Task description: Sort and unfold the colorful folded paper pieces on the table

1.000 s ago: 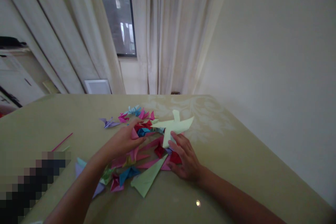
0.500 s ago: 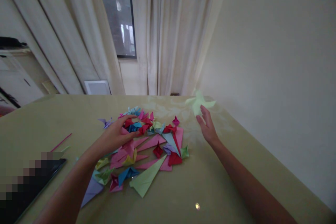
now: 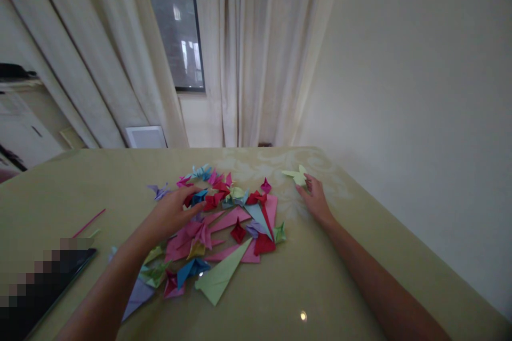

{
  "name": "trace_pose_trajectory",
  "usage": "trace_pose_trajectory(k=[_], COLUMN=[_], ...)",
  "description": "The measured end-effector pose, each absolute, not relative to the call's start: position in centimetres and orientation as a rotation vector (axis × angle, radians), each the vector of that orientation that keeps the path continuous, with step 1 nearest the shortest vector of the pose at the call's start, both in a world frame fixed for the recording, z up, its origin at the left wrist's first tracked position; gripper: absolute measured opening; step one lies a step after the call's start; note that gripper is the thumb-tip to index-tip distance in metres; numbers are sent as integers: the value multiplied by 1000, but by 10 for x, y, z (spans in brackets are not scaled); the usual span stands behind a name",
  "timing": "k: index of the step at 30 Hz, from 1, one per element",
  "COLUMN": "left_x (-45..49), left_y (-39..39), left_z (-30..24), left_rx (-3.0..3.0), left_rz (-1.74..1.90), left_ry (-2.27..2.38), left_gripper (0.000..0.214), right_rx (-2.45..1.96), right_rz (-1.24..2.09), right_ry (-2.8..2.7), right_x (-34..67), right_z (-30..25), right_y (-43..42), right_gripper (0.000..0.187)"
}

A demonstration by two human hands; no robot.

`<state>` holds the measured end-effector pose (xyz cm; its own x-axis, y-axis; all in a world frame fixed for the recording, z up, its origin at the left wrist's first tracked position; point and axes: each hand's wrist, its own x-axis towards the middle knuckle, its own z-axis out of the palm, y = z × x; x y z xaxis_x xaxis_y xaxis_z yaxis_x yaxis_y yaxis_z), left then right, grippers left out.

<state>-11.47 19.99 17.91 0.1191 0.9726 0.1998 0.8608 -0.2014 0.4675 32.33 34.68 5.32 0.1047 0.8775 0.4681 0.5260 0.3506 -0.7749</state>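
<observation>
My right hand (image 3: 314, 196) pinches a pale green origami crane (image 3: 298, 175) near the table's far right corner. The crane is at or just above the tabletop; I cannot tell which. Over the pile of folded paper, my left hand (image 3: 178, 210) is open, thumb and fingers apart, beside a blue folded piece (image 3: 199, 197) and a red folded piece (image 3: 215, 201). Pink folded papers (image 3: 234, 217) lie under and beside it. Nearer to me rest a long pale green folded piece (image 3: 224, 273) and a blue one (image 3: 192, 270). A magenta piece (image 3: 266, 185) stands at the pile's far right.
A black flat device (image 3: 52, 298), partly blurred out, lies at the near left beside a thin pink stick (image 3: 90, 222). A purple crane (image 3: 159, 192) sits left of the pile. Curtains (image 3: 268, 53) hang behind the table (image 3: 340, 293), and a wall (image 3: 420, 117) runs along its right.
My right hand has lowered the pale green crane toward the tabletop. My left hand has shifted slightly down and left over the pile, and the view has tilted a little.
</observation>
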Motion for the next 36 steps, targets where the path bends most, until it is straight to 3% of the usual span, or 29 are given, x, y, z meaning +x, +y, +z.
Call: trace_pose_trajectory(k=[7, 10, 14, 18, 20, 22, 24, 29, 36], left_x=[-143, -143, -104, -66, -65, -76, -90, -91, -62], left_y=[200, 198, 192, 184, 183, 183, 184, 186, 191], left_z=[160, 159, 169, 167, 160, 156, 156, 161, 149], left_rx=[2166, 2201, 2306, 2300, 2294, 2282, 2268, 2288, 2297], left_rz=[467, 377, 386, 101, 1, -51, -111, -131, -58], left_ry=[2060, 2231, 1831, 1740, 1823, 1902, 2019, 1981, 1895], left_gripper=[50, 52, 42, 45, 49, 50, 48, 27, 35], right_rx=[-1378, -1373, -1212, -922, -715, -592, -539, -635, -709], right_rz=[378, 336, 269, 503, 556, 499, 432, 247, 265], right_ry=[-1868, -1835, -1799, -2226, -2565, -2765, -2868, -2961, -3012], right_x=[315, 311, 288, 240, 216, 198, 188, 182, 186], right_z=[61, 71, 109, 148, 151, 143, 131, 124, 141], right_y=[333, 330, 310, 253, 221, 195, 180, 175, 178], right_gripper=[74, 66, 46, 35, 41, 66, 69, 40, 30])
